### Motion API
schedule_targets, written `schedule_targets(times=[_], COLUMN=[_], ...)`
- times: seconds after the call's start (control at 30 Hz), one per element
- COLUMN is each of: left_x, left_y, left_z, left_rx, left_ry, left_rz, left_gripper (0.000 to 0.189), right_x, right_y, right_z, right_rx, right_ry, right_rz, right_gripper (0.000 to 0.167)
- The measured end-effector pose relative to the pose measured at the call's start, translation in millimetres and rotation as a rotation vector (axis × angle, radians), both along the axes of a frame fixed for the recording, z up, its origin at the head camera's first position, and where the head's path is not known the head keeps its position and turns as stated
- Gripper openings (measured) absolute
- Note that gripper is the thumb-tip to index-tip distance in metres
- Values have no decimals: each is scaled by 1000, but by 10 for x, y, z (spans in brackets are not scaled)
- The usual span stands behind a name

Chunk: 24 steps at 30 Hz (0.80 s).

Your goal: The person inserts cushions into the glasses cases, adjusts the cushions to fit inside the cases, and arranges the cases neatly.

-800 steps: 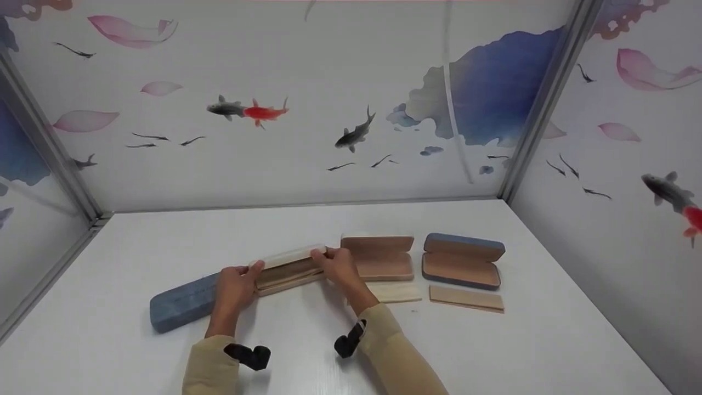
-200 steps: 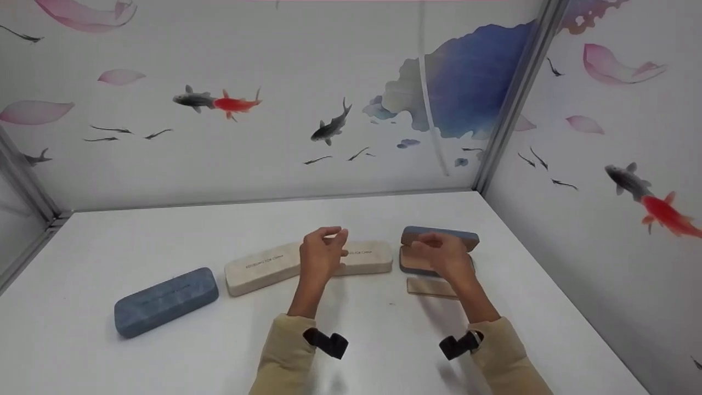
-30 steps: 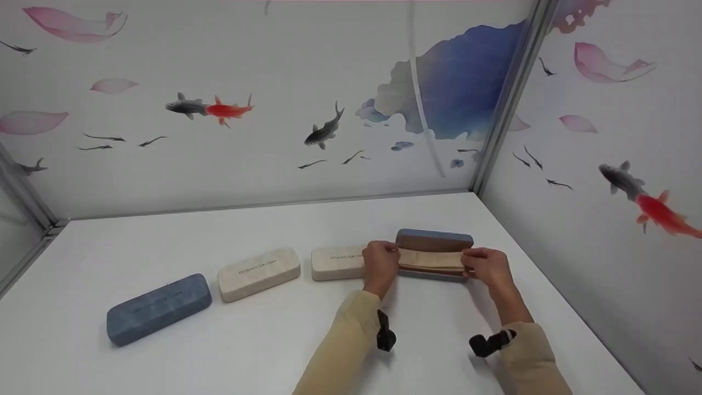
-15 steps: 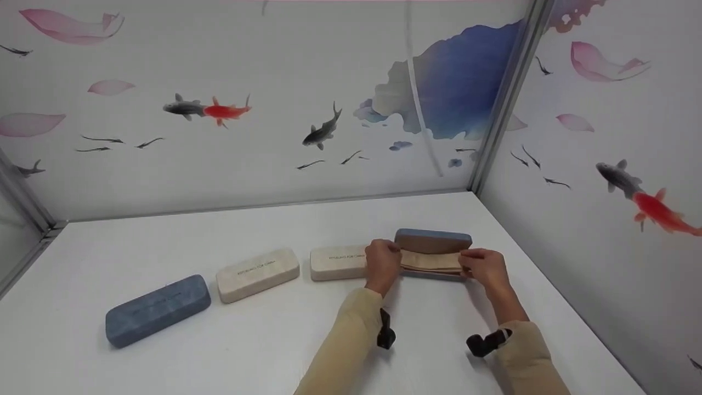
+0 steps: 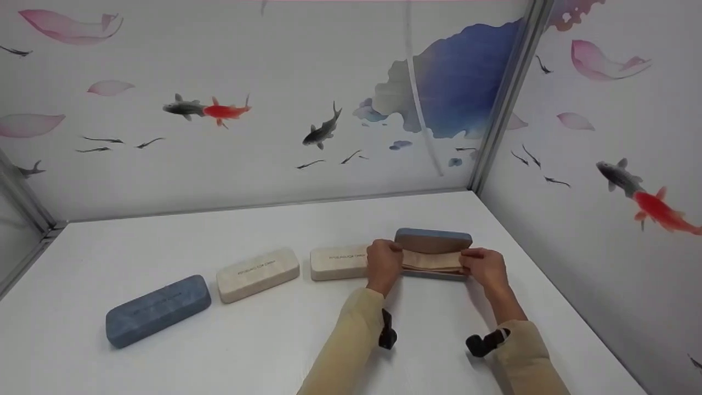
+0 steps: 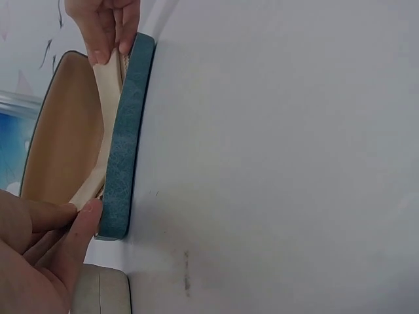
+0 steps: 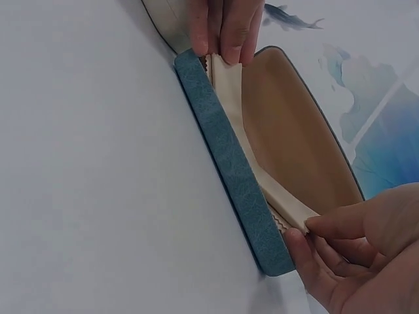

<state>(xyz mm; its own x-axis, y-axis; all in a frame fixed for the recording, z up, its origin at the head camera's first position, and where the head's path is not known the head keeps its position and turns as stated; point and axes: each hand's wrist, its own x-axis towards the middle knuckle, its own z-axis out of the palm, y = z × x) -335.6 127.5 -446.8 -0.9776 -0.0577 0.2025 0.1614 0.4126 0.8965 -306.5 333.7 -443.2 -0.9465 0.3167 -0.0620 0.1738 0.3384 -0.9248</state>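
Note:
A blue glasses case [image 5: 433, 233] with a tan lining stands with its lid up at the right of the table. A folded beige cleaning cloth [image 5: 433, 260] lies along its lower half, sagging in the middle. My left hand [image 5: 384, 266] pinches the cloth's left end between thumb and fingers. At the other end, the right hand [image 5: 485, 269] pinches it too. Both wrist views show the cloth [image 6: 108, 98] just inside the case's front wall [image 7: 229, 163], its zigzag-cut edges partly tucked down.
To the left, a closed cream glasses case [image 5: 334, 263] stands close beside my left hand. Farther left are another closed cream case [image 5: 258, 274] and a closed blue case [image 5: 158, 310]. Printed wall panels [image 5: 274, 164] border the white table [image 5: 247, 345] at the back and right.
Both cream cases, open 26.7 s ago, are now closed. The cloth lay before the right blue case 6.7 s ago; both hands now hold it inside. During the last second it sank slightly.

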Motion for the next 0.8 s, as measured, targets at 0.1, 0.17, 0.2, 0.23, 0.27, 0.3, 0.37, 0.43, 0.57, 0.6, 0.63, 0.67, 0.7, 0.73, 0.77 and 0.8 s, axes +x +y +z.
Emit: schedule_targets(times=[0.1, 0.17, 0.2, 0.23, 0.27, 0.3, 0.37, 0.43, 0.57, 0.6, 0.63, 0.67, 0.7, 0.73, 0.77, 0.8], left_x=[2, 2, -4, -11, -21, -33, -64, -81, -99, -102, -106, -113, -115, -119, -122, -124], left_y=[22, 22, 16, 7, -4, -19, -48, -72, -90, -91, -92, -93, -92, -92, -90, -86], left_z=[1, 8, 16, 29, 47, 70, 130, 211, 368, 399, 426, 447, 466, 480, 487, 487], left_rx=[-30, -49, -58, -70, -83, -96, -116, -139, -167, -172, -177, -179, -182, -188, -201, -209], left_ry=[2, 18, 25, 31, 34, 40, 34, 24, 13, 9, 6, 3, -4, -12, -8, -8], left_rz=[11, 8, -3, -12, -26, -35, -55, -52, -27, -23, -22, -22, -23, -25, -24, -26], left_gripper=[19, 18, 17, 18, 20, 21, 22, 18, 16, 18, 23, 28, 35, 40, 43, 46], right_x=[2, 3, 3, 3, 2, 3, 14, 15, 33, 32, 36, 38, 38, 36, 31, 27], right_y=[2, -2, -5, -6, -12, -13, -20, -20, -17, -17, -20, -21, -26, -30, -34, -38], right_z=[-6, -6, -4, -2, 2, 9, 35, 71, 173, 194, 216, 231, 240, 250, 255, 258], right_rx=[13, 22, 24, 26, 25, 24, 25, 43, 95, 109, 120, 123, 128, 131, 138, 140], right_ry=[-1, -7, -10, -12, -15, -16, -18, -26, -9, 1, 16, 37, 53, 64, 74, 81], right_rz=[-12, -19, -22, -23, -27, -27, -23, -34, -85, -104, -123, -141, -160, -177, -189, -201], right_gripper=[33, 33, 33, 33, 33, 33, 34, 35, 37, 38, 38, 38, 37, 37, 37, 39])
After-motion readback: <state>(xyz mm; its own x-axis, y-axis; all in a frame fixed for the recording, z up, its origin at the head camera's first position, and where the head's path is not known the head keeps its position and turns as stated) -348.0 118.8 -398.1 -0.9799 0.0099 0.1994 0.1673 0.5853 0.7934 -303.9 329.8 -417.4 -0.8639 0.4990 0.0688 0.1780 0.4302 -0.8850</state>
